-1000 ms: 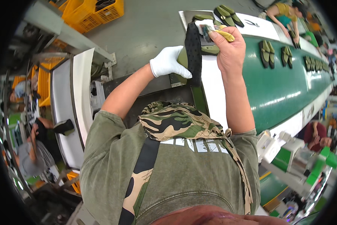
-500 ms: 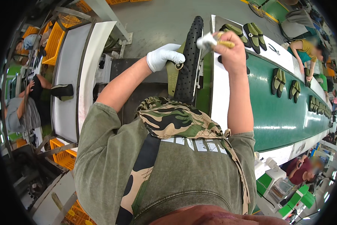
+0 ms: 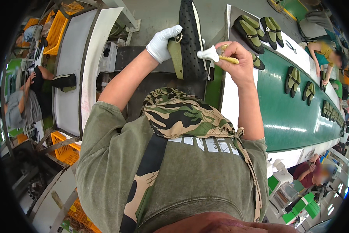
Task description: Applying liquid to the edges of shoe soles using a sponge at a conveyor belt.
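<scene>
In front of my chest a black, dotted shoe (image 3: 190, 42) with an olive-green heel part and a light sole edge is held up lengthwise. My left hand (image 3: 162, 43), in a white glove, grips its left side, thumb by the small round buckle. Bare, my right hand (image 3: 237, 62) is closed around a yellow-handled tool (image 3: 229, 59). A white cloth-like wad (image 3: 208, 54) covers the tool's end, touching or very close to the shoe's right edge near the heel; I cannot tell which.
To the right, a green conveyor belt (image 3: 283, 112) with white borders carries several olive-and-black shoes (image 3: 292, 80). A co-worker in yellow (image 3: 323, 48) reaches over its far side. At left stand a white-topped bench (image 3: 71, 108), another person (image 3: 22, 103) and an orange crate (image 3: 57, 39).
The shoe has moved up and slightly left with my left hand. My right hand has come down, bringing the wad from the upper sole edge to nearer the heel.
</scene>
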`<action>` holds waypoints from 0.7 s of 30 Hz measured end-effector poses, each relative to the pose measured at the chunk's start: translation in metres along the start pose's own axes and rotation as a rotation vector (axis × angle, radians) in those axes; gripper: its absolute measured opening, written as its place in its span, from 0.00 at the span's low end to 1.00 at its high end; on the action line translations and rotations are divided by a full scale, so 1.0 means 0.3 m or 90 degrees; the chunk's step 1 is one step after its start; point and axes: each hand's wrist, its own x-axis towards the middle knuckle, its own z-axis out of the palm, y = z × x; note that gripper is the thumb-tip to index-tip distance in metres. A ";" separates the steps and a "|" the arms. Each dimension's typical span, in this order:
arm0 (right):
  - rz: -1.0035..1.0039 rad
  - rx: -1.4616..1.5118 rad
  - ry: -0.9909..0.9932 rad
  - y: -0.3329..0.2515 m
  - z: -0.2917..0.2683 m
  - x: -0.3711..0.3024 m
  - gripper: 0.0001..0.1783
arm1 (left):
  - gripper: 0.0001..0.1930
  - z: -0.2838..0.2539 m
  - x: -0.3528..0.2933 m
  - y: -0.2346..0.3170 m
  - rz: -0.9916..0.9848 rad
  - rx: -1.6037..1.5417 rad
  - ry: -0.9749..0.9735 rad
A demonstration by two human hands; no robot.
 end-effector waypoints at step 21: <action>0.047 0.060 -0.024 0.119 -0.158 -0.035 0.13 | 0.24 -0.093 -0.063 0.031 0.138 0.065 0.160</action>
